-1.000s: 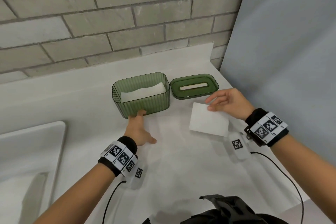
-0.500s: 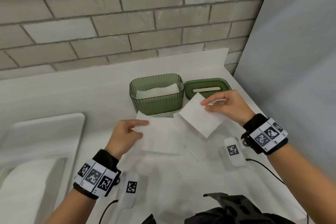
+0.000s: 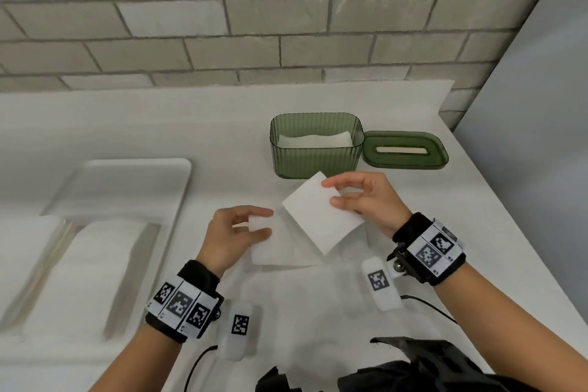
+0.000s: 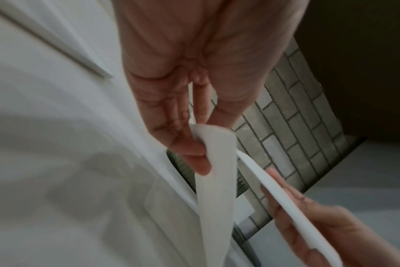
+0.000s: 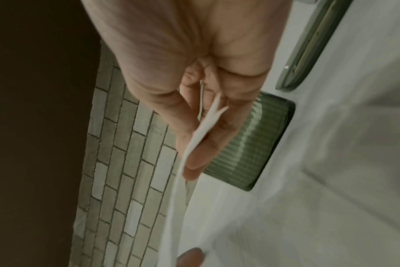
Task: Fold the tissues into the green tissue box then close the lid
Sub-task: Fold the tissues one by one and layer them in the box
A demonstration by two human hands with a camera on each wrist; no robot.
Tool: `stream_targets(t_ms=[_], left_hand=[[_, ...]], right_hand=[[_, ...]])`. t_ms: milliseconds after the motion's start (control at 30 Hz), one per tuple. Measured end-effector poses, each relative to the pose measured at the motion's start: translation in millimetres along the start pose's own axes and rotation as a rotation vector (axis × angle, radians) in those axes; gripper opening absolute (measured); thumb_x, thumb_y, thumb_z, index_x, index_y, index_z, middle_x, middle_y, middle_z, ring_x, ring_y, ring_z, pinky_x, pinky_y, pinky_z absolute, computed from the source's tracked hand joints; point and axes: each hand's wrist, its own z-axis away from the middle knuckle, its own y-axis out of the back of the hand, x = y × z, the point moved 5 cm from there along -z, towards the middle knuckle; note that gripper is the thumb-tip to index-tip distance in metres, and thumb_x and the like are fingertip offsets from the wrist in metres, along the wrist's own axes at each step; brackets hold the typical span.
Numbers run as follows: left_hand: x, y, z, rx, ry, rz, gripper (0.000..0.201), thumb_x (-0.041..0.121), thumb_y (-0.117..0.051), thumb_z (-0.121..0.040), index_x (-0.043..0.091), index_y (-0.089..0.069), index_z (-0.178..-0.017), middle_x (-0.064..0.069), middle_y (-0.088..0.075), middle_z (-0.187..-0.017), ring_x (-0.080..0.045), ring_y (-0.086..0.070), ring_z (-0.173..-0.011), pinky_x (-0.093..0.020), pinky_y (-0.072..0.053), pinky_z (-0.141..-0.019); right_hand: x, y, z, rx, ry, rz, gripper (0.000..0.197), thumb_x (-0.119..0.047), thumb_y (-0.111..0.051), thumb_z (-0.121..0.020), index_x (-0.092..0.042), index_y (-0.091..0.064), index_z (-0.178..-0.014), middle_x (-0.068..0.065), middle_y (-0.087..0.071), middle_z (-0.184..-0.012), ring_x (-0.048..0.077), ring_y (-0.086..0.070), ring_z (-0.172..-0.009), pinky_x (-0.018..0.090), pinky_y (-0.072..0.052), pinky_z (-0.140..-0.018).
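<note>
Right hand (image 3: 369, 200) pinches a folded tissue (image 3: 321, 216) by its far-right edge, lifted just near of the open green tissue box (image 3: 315, 156); left hand (image 3: 232, 232) pinches the left edge of a second tissue (image 3: 273, 248) lying flat under it. Box already has tissues inside, with the lid (image 3: 405, 149) off, just right of it. Tissue looks weightless, limp and easy to tear, so I'd grip at the fold edge and lower it in flat.

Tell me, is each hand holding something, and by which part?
Right hand pinches a folded tissue by its far edge; left hand pinches another tissue by its left edge.
</note>
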Motion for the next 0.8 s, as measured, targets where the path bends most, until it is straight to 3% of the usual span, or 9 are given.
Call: stream_targets(t_ms=[67, 133, 233, 333, 467, 600, 667, 700, 800], left_hand=[[4.7, -3.5, 9.3, -0.005, 0.014, 0.136, 0.023, 0.0, -0.069, -0.083, 0.017, -0.077, -0.096, 0.001, -0.075, -0.099, -0.025, -0.07, -0.092, -0.032, -0.057, -0.08], [15.0, -7.3, 17.0, -0.002, 0.009, 0.264, 0.017, 0.004, -0.063, -0.089, 0.011, -0.076, -0.098, -0.005, -0.074, -0.104, -0.022, -0.07, -0.092, -0.032, -0.058, -0.076], [26.4, -9.7, 24.4, 0.061, -0.011, 0.367, 0.012, 0.013, -0.066, -0.088, 0.006, -0.076, -0.09, -0.008, -0.075, -0.094, -0.015, -0.069, -0.078, -0.029, -0.055, -0.066], [29.8, -7.4, 26.0, 0.16, -0.058, 0.373, 0.01, 0.01, -0.076, -0.079, 0.002, -0.076, -0.083, -0.019, -0.071, -0.085, -0.023, -0.061, -0.074, -0.034, -0.049, -0.072], [35.8, -10.6, 28.2, 0.174, -0.098, 0.39, 0.007, 0.004, -0.076, -0.079, -0.002, -0.075, -0.081, -0.024, -0.07, -0.082, -0.025, -0.059, -0.074, -0.031, -0.048, -0.07], [41.0, -17.4, 26.1, 0.128, -0.184, 0.338, 0.004, 0.015, -0.08, -0.076, 0.011, -0.079, -0.077, -0.022, -0.058, -0.069, -0.027, -0.037, -0.064, -0.033, -0.035, -0.066], [45.0, -21.3, 24.2, 0.099, -0.209, 0.326, 0.008, 0.019, -0.082, -0.075, 0.012, -0.079, -0.078, -0.029, -0.059, -0.066, -0.027, -0.037, -0.064, -0.034, -0.035, -0.067], [46.3, -22.1, 22.9, 0.094, -0.219, 0.335, 0.008, 0.015, -0.081, -0.076, 0.008, -0.078, -0.079, -0.026, -0.061, -0.064, -0.024, -0.039, -0.062, -0.031, -0.038, -0.067], [52.1, -24.3, 21.2, 0.076, -0.238, 0.346, 0.002, 0.001, -0.075, -0.077, 0.001, -0.075, -0.079, 0.002, -0.067, -0.058, -0.007, -0.049, -0.056, -0.016, -0.044, -0.064]], right_hand=[[5.4, -9.5, 0.5, 0.006, -0.014, -0.039, 0.028, 0.007, -0.071, -0.078, -0.008, -0.072, -0.102, 0.003, -0.063, -0.094, 0.025, -0.059, -0.076, 0.02, -0.045, -0.06], [9.6, -17.2, 0.3, 0.011, -0.023, -0.071, 0.028, 0.005, -0.071, -0.079, -0.011, -0.072, -0.101, -0.006, -0.065, -0.087, 0.023, -0.06, -0.073, 0.025, -0.04, -0.06], [13.1, -26.7, 0.7, 0.014, -0.023, -0.088, 0.026, 0.003, -0.074, -0.077, -0.013, -0.073, -0.097, -0.003, -0.063, -0.089, 0.026, -0.06, -0.077, 0.029, -0.041, -0.065], [11.6, -34.4, 3.4, 0.024, -0.019, -0.071, 0.025, 0.0, -0.077, -0.074, -0.012, -0.073, -0.095, 0.004, -0.062, -0.095, 0.026, -0.061, -0.078, 0.026, -0.049, -0.068], [-3.8, -37.4, 9.1, 0.13, 0.137, 0.202, 0.026, -0.014, -0.086, -0.067, -0.016, -0.074, -0.09, 0.002, -0.06, -0.11, 0.016, -0.063, -0.09, 0.027, -0.053, -0.084], [-23.9, -56.7, 19.9, 0.056, 0.289, 0.204, 0.026, -0.02, -0.088, -0.063, -0.01, -0.077, -0.084, 0.008, -0.067, -0.092, 0.019, -0.064, -0.074, 0.034, -0.054, -0.073], [-28.5, -61.0, 22.4, 0.03, 0.281, 0.176, 0.028, -0.018, -0.088, -0.063, -0.007, -0.077, -0.086, 0.008, -0.073, -0.083, 0.02, -0.068, -0.073, 0.034, -0.056, -0.073], [-29.4, -60.3, 21.9, 0.027, 0.274, 0.171, 0.028, -0.017, -0.088, -0.063, -0.006, -0.077, -0.087, 0.008, -0.074, -0.082, 0.022, -0.07, -0.074, 0.033, -0.058, -0.074], [-29.7, -55.7, 19.6, 0.02, 0.242, 0.13, 0.029, -0.012, -0.088, -0.064, -0.002, -0.076, -0.089, 0.011, -0.075, -0.081, 0.024, -0.072, -0.075, 0.037, -0.059, -0.078]])
